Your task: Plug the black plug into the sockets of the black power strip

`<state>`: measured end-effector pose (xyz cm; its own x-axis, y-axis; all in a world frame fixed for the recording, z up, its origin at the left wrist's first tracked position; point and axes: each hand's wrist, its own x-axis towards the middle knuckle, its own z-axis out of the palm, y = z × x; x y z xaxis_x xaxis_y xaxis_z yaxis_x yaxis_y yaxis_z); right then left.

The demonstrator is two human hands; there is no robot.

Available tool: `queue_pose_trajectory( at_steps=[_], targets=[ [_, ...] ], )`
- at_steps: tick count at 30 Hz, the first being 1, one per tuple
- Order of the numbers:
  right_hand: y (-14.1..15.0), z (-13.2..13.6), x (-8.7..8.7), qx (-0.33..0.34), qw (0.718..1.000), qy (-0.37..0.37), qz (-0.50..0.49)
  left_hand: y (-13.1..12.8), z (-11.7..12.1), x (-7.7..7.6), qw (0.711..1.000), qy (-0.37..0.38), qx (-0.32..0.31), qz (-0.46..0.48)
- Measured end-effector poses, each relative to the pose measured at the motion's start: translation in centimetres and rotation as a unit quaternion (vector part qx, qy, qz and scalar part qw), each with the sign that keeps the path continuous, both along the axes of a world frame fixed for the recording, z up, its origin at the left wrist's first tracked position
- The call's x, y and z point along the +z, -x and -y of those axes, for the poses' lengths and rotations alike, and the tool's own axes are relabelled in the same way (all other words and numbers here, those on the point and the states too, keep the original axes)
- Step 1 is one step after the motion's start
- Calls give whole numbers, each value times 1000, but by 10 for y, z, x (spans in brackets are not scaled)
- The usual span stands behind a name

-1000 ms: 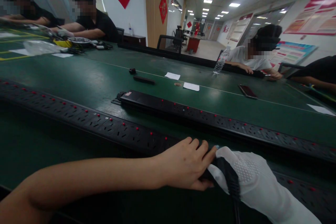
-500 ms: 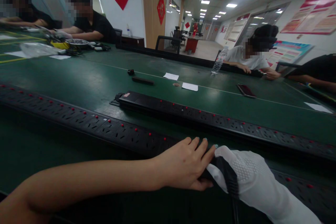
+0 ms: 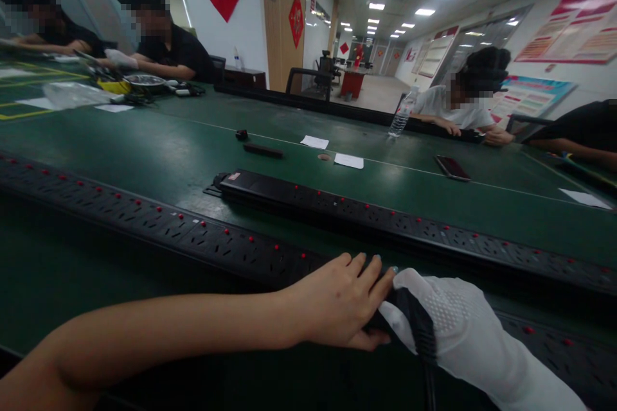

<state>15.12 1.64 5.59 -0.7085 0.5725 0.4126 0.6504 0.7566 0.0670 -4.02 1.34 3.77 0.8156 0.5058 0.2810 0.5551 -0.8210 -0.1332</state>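
Observation:
A long black power strip (image 3: 193, 226) with red buttons and slotted sockets runs from the left edge to my hands. My left hand (image 3: 337, 300), bare, is wrapped over its near right end, fingers on the far side and thumb on the near side. In a white dotted glove, my right hand (image 3: 460, 314) grips the thick black cable (image 3: 420, 324) where it meets that end. The cable hangs down below the glove. The exact join is hidden between my hands. Beyond them lies a second black power strip (image 3: 357, 207), apart from the held one.
Another strip (image 3: 549, 341) lies at lower right. On the green table (image 3: 159, 141) are a small black bar (image 3: 263, 150), paper slips (image 3: 349, 161), a phone (image 3: 452, 167) and a water bottle (image 3: 403, 114). Co-workers sit along the far side, with tools and a plastic bag (image 3: 74, 95) at left.
My hands keep the same hold on the strip and cable. The view has shifted very slightly. At far left, a co-worker's gloved hand has risen a little.

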Motion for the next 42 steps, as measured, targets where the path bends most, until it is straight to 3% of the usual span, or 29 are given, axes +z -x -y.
queue_pose_trajectory(
  at_steps=[12, 26, 42],
  targets=[
    [-2, 0, -3, -16, 999, -30, 15, -1, 1, 2, 1000, 4, 4, -5],
    [-1, 1, 1, -14, 999, 35, 5, 0, 1, 0, 1000, 4, 6, -6],
    [1, 2, 5, -2, 999, 32, 2, 0, 1, 0, 1000, 11, 7, -6]
  ],
)
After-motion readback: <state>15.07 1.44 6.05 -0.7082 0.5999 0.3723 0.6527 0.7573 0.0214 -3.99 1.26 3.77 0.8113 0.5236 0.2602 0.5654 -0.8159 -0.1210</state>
